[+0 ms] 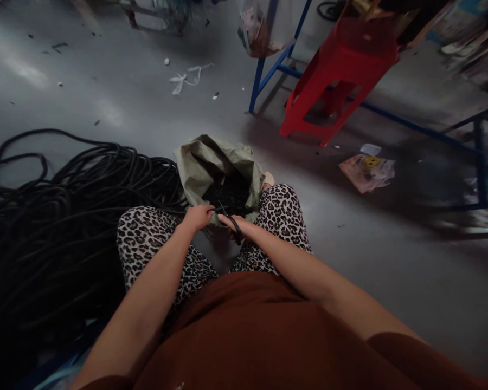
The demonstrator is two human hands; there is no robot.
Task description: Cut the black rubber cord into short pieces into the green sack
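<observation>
Over the near rim of an open greenish sack (191,165), my left hand (199,215) is closed on a black cord, whose end points toward the scissors. My right hand (236,225) grips black-handled scissors (236,233) just to the right, their blades up by the cord. Small dark pieces (228,195) lie inside the sack, which stands between my knees. A large heap of black cord (117,170) spreads over the floor at the left, and a strand runs from it toward my left hand.
At the upper right stands a red plastic stool (345,59) beside a blue metal frame (268,78). A clear bag (264,32) hangs from the frame. Plastic scraps (181,82) and a printed packet (368,170) lie on the floor.
</observation>
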